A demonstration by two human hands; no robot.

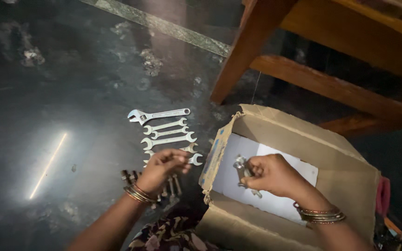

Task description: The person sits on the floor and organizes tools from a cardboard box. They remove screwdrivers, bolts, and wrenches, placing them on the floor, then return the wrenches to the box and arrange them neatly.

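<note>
A row of silver spanners point(168, 132) lies side by side on the dark floor, with an adjustable wrench point(157, 115) at the far end. My left hand point(161, 168) rests on the nearest spanner point(194, 159) in the row, fingers curled over its shaft. My right hand point(273, 174) is inside an open cardboard box point(345, 162) and grips a small silver spanner point(243, 173) above the white sheet point(298, 169) on the box bottom. Both wrists wear bangles.
A wooden furniture frame point(312, 79) stands beyond the box. Several small dark tools point(129, 176) lie by my left wrist. Patterned cloth point(164, 234) shows at the bottom edge. Red and dark items point(387, 218) sit right of the box.
</note>
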